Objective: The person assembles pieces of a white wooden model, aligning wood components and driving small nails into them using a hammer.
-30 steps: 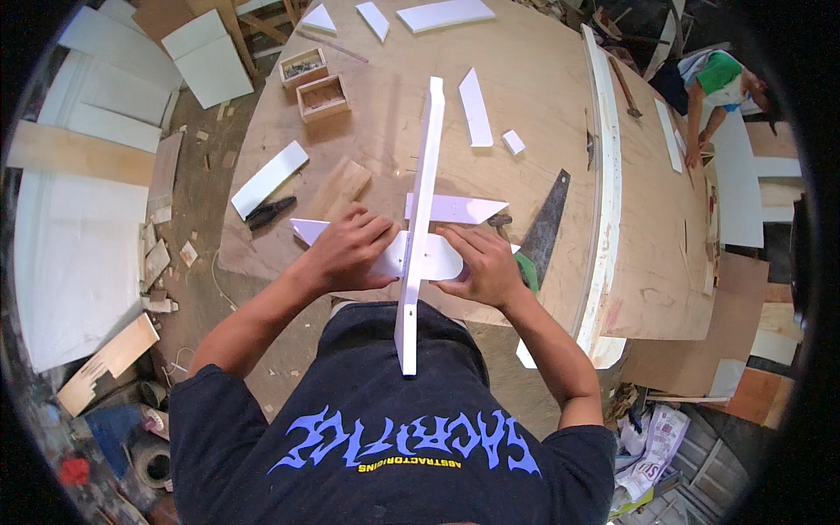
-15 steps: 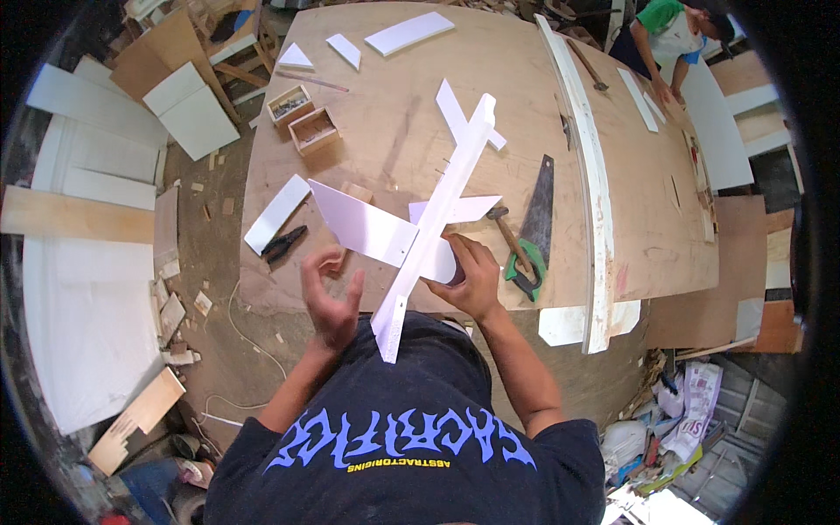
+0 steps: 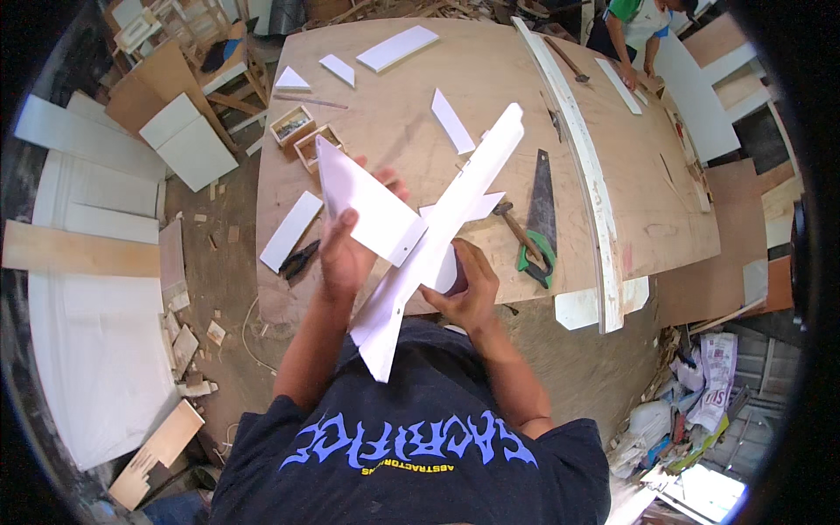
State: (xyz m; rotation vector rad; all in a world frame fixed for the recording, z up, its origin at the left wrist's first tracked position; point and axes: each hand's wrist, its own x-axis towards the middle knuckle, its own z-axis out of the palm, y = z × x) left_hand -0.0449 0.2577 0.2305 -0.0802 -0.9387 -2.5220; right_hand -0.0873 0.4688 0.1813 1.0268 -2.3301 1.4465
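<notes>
A long white strip (image 3: 446, 232) with a white triangular panel (image 3: 367, 206) fixed across it is being held up above the near edge of the plywood table (image 3: 394, 105), tilting from near-left to far-right. The left hand (image 3: 346, 249) is sitting under the triangular panel on the strip's left side, and the right hand (image 3: 468, 293) is sitting just right of the strip's middle, near its lower half.

Beneath the piece, the table is carrying scattered white offcuts — a handsaw with a green handle (image 3: 538, 219) and a hammer (image 3: 516, 232) are lying just right of the strip, two small wooden boxes (image 3: 306, 136) to the far left, and pliers (image 3: 297, 260) at the near-left edge. A long pale curved board (image 3: 577, 166) is running along the right side. White panels (image 3: 87, 254) and wood scraps are covering the dirt floor on the left, and another person (image 3: 634, 31) is leaning over the far-right corner.

The left hand is wrapping around the panel, fingers curling over its far edge. The right hand is closing around the strip from below, thumb on the near side.
</notes>
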